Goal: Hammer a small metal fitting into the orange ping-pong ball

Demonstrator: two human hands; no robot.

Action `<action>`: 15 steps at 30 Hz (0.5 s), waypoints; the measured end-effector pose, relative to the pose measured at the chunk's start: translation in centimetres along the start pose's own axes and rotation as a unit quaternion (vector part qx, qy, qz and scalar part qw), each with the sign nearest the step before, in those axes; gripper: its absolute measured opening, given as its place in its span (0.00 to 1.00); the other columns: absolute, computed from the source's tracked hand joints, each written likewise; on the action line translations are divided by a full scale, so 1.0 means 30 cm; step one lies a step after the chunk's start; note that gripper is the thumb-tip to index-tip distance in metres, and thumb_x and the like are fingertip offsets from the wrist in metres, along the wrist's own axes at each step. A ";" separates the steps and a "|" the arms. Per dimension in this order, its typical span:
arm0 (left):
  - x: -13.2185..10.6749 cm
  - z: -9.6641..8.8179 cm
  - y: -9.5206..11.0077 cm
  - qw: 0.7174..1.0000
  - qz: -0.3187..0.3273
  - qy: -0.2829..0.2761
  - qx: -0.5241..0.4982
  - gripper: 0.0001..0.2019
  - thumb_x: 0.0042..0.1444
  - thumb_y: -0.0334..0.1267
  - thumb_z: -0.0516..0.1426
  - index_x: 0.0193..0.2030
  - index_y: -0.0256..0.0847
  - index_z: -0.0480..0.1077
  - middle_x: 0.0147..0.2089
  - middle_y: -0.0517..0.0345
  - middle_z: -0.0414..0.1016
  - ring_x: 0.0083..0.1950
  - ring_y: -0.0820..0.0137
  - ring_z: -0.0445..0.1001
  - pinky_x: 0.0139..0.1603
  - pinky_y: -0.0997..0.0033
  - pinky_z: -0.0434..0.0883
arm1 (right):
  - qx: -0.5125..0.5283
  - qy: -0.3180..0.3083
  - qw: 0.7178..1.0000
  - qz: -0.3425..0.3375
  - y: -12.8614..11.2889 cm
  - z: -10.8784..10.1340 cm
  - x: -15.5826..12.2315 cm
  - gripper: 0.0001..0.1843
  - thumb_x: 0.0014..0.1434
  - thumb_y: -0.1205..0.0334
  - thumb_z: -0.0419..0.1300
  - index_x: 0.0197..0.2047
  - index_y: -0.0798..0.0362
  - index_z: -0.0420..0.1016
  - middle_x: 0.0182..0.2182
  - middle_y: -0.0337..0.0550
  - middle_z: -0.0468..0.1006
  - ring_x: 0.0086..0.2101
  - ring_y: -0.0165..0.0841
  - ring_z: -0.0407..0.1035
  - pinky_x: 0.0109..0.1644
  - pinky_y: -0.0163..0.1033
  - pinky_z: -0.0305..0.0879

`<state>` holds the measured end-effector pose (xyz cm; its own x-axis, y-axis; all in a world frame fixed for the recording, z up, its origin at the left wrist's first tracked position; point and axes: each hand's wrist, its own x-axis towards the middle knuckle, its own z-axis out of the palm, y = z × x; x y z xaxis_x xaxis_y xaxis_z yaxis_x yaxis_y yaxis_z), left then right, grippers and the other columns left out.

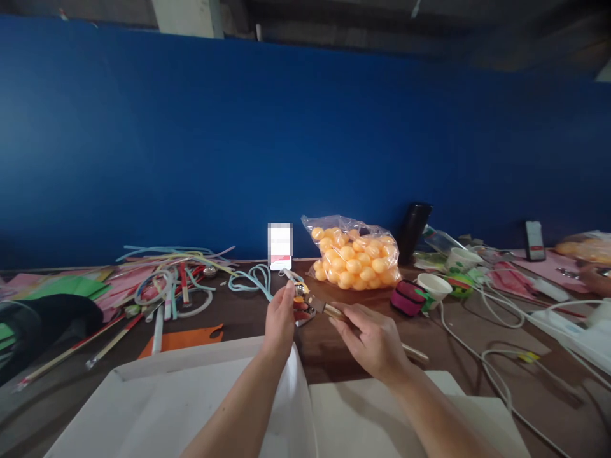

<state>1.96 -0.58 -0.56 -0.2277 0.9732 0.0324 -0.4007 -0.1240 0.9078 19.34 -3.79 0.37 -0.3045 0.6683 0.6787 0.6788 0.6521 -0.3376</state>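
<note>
My left hand (280, 320) is raised over the brown table, its fingers pinched on a small orange and silver object (300, 294) that I cannot name. My right hand (370, 340) grips a long tan wooden-handled tool (334, 312), whose metal tip meets that small object. The handle's far end (414, 353) sticks out behind my right hand. Just beyond both hands lies a clear plastic bag of orange ping-pong balls (356, 257).
White boards (181, 394) lie at the near edge. Coloured straws and tubes (167, 283) pile up at left, with an orange paper cutout (184, 338). A pink pouch (407, 298), paper cups (434, 286), a black tumbler (414, 232), cables (496, 331) and another person's hand (594, 277) are at right.
</note>
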 end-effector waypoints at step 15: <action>0.007 0.002 -0.001 1.000 0.002 0.020 -0.023 0.26 0.44 0.61 0.60 0.33 0.36 0.72 0.31 0.55 0.73 0.26 0.73 0.70 0.24 0.74 0.69 | 0.026 0.037 0.999 -0.006 0.002 0.002 -0.007 0.12 0.62 0.64 0.57 0.49 0.50 0.74 0.40 0.46 0.81 0.39 0.37 0.76 0.45 0.40 0.72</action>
<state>1.98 -0.35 -0.56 -0.2645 0.9642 0.0176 -0.4397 -0.1368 0.8876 19.39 -3.86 0.18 -0.2607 0.6341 0.7280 0.6389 0.6787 -0.3623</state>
